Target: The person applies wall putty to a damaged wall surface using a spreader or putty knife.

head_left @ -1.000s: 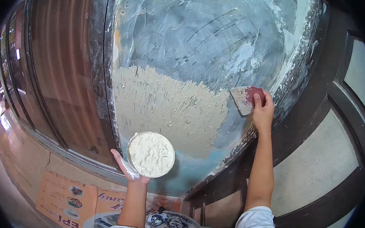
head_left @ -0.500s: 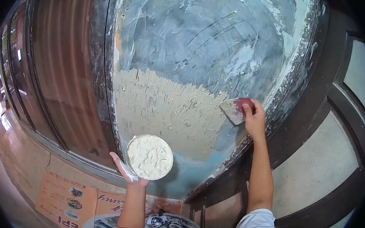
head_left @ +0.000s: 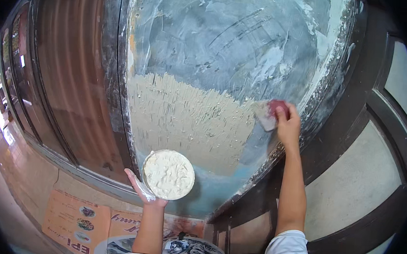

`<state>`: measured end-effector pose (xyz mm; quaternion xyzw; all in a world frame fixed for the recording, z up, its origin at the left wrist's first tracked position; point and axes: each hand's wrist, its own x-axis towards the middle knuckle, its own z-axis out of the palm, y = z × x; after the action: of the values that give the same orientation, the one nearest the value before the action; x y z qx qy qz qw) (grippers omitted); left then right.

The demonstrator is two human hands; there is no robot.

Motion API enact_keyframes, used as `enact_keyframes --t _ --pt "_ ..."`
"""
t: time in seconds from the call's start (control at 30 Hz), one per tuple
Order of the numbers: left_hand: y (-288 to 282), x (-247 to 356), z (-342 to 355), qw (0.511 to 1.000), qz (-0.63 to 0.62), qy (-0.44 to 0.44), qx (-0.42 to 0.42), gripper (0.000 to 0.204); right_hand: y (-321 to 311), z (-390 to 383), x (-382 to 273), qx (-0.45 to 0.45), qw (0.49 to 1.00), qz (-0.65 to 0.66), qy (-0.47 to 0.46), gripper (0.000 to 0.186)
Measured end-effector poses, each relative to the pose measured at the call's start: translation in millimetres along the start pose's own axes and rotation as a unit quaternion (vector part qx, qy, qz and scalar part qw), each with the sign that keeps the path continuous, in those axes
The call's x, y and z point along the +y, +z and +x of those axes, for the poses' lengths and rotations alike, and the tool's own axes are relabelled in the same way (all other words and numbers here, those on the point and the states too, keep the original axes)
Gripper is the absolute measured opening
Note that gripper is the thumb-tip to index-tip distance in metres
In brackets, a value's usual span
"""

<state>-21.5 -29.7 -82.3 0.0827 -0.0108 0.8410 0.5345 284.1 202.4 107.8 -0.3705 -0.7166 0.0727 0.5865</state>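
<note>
A round tub [head_left: 144, 182], filled nearly to the brim with creamy white putty [head_left: 169, 174], rests on my left hand [head_left: 143, 191]. My thumb sticks out at its left side, and the other fingers are hidden under it. White smears mark the palm. My right hand [head_left: 288, 125] grips a putty spreader [head_left: 265, 114] by its dark red upper part. The spreader's putty-covered blade is at the wall panel [head_left: 213, 47], by the right end of a rough beige putty coat [head_left: 189, 126]. Above that coat the panel is mottled blue-grey with white streaks.
Brown-framed glass [head_left: 75, 71] borders the panel on the left. On the right stands a dark frame with pale panels [head_left: 355, 180], close to my right forearm. A printed orange sheet [head_left: 72, 221] lies on the floor [head_left: 30, 181] at lower left.
My right hand and the spreader have moved a little up and to the right along the panel. My left hand with the tub stays almost in place.
</note>
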Motion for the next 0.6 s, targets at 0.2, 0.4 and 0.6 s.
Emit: enact_keyframes --t 0.2,0.4,0.6 --pt "-0.2 3.1 -6.0 1.000 0.001 0.003 0.008 0.103 -1.6 -11.0 13.6 -0.022 0.998 -0.001 0.051 0.027" --pt "0.6 5.5 -9.8 0.999 0.004 0.008 0.047 0.103 -6.2 -5.0 4.0 0.027 0.999 0.021 0.016 0.027" --pt "10.9 6.2 -16.0 0.999 0.005 0.007 0.046 0.101 -3.8 -17.6 8.6 -0.017 1.000 0.008 -0.001 0.028"
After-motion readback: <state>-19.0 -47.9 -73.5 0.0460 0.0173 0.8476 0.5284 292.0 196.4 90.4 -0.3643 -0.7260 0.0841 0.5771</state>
